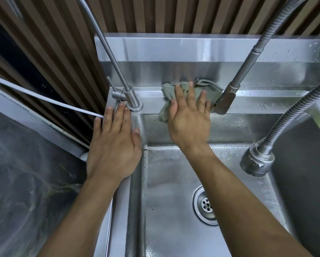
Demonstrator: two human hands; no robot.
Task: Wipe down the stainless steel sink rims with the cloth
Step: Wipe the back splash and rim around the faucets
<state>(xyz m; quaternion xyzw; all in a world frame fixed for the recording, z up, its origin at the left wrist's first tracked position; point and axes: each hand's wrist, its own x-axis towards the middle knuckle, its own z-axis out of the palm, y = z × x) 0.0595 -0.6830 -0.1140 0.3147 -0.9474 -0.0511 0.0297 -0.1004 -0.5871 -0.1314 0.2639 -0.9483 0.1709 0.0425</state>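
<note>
Cloth point(207, 90), soft and limp, lies on the sink's back rim point(266, 106); right hand point(189, 123) presses it flat-palmed, fingers spread, not gripping.

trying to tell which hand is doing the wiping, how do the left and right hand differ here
The right hand presses flat on the grey-green cloth at the back rim of the sink; the left hand has no cloth and lies bare on the left rim by the slim tap's base. The right hand reaches farther back, next to the pull-down sprayer head; the left sits nearer the corner. Both are palm down with fingers spread.
</note>
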